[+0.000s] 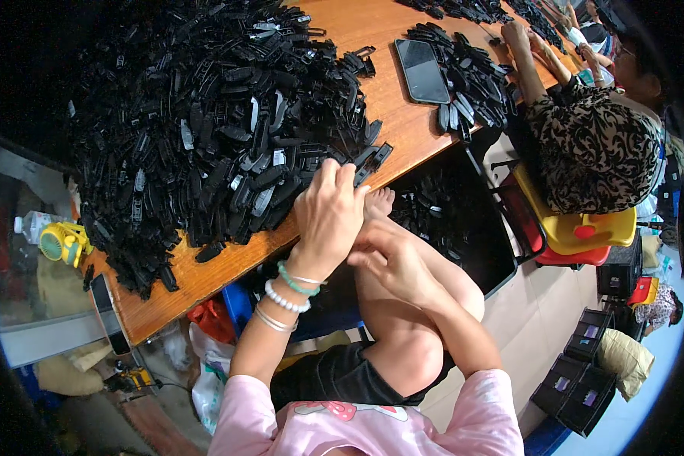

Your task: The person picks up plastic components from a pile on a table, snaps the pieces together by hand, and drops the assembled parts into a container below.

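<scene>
Bare wood shows on the tabletop [399, 129] beside a heaped pile of black plastic parts [213, 129]. Small pieces like these probably handle best with a light fingertip pinch, wrists relaxed and both hands close together. The pile lies just beyond the bent fingers of the left hand [328, 216]; the right hand [396, 262] curls nearer the body. Whether either holds a part cannot be told.

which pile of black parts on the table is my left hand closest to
The big pile at the picture's left, beside your left hand; the smaller piles lie farther off, toward the upper right.
</scene>
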Demonstrator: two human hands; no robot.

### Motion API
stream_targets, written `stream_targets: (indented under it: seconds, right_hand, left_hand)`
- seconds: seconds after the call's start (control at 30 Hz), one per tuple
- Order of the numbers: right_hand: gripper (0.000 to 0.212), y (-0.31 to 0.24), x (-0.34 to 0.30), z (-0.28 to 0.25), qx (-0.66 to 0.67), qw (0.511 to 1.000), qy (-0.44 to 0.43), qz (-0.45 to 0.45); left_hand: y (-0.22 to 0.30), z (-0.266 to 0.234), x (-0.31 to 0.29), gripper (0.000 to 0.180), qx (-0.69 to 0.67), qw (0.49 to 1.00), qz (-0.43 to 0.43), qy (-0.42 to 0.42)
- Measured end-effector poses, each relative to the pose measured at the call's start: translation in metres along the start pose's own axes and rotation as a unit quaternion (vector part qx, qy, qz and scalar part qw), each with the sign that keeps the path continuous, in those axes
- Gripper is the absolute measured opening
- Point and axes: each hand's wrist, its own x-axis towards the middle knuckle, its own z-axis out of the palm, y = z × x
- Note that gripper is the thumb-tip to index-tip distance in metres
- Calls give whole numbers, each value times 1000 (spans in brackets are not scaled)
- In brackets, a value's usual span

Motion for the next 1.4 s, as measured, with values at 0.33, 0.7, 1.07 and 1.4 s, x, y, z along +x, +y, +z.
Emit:
stream_targets:
  seconds: [0.33,0.7,1.07,1.4]
  right_hand:
    - [13,4,54,-41,-230,953,189,-54]
    - [12,14,118,-6,-510,817,248,-108]
    - [18,-13,99,-27,92,958,270,-44]
    - [38,-44,4,-12,184,968,-55,164]
  left_hand:
    - [-7,1,-12,23,18,1000,-4,13]
    - [-9,-13,-42,19,-54,989,30,131]
    - [-2,-38,-56,18,-467,859,-208,24]
    - [-4,-59,-61,36,-425,877,-180,-131]
